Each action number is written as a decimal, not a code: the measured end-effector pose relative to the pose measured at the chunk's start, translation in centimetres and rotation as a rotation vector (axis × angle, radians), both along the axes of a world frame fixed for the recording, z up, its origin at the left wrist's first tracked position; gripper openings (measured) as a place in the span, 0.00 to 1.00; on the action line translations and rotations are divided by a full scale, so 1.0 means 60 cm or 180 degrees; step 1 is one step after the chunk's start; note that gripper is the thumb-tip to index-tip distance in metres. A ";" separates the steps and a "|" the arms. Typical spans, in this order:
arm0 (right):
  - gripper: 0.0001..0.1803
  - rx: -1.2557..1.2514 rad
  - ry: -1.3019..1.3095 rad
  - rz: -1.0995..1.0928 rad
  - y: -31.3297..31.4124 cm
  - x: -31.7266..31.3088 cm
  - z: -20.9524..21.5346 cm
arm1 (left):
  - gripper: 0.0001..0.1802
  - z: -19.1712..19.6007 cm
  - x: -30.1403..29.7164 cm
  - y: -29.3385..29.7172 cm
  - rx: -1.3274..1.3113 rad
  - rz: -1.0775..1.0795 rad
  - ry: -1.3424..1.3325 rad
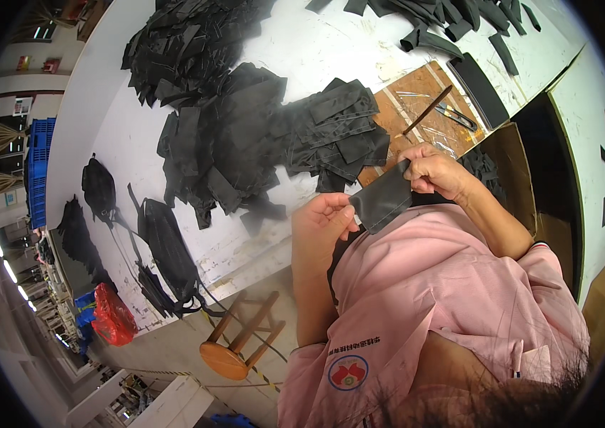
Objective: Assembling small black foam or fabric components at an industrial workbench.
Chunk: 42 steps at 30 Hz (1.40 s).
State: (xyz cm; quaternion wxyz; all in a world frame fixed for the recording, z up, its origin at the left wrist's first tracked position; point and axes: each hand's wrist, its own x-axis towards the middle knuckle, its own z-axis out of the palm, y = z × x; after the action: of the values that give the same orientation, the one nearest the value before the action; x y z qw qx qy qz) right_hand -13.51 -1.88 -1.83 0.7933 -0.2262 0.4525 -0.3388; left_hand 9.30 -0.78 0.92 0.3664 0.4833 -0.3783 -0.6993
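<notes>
A flat black fabric piece [382, 202] is stretched between my two hands, close in front of my pink shirt. At its left end, the fingers and thumb of my left hand [325, 217] pinch a corner. My right hand [432, 171] grips the upper right end with curled fingers. Just beyond the hands lies a loose pile of similar black fabric pieces [338, 128]. Past my right hand is a brown board [406, 93] that carries a thin dark stick [427, 110] and a pair of thread snips [456, 116].
More black pieces are heaped on the white table [331, 50], in a far pile [188, 50] and a middle pile [224, 135]. Black strapped bags [170, 246] lie at the left. A cardboard box [520, 160] stands by my right arm. A wooden stool [227, 359] and red plastic bag [113, 315] are lower left.
</notes>
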 end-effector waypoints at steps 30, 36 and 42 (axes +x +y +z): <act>0.05 0.0094 -0.0277 0.0104 0.002 0.007 -0.014 | 0.08 0.004 0.004 0.004 0.0233 -0.0180 0.0306; 0.04 -0.0048 0.0244 0.0113 -0.001 0.018 0.001 | 0.07 0.023 -0.011 0.015 -0.0302 0.0028 -0.0538; 0.05 -0.0670 0.0867 0.0344 0.002 0.023 -0.001 | 0.07 0.026 -0.021 0.024 -0.0741 -0.0052 -0.1481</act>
State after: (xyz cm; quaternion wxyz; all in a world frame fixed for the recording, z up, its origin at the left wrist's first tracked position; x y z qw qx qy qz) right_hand -12.15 -1.74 -1.86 0.7136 -0.3758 0.5050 -0.3074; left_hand 8.05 0.67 2.51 0.3170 0.5826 -0.5342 -0.5241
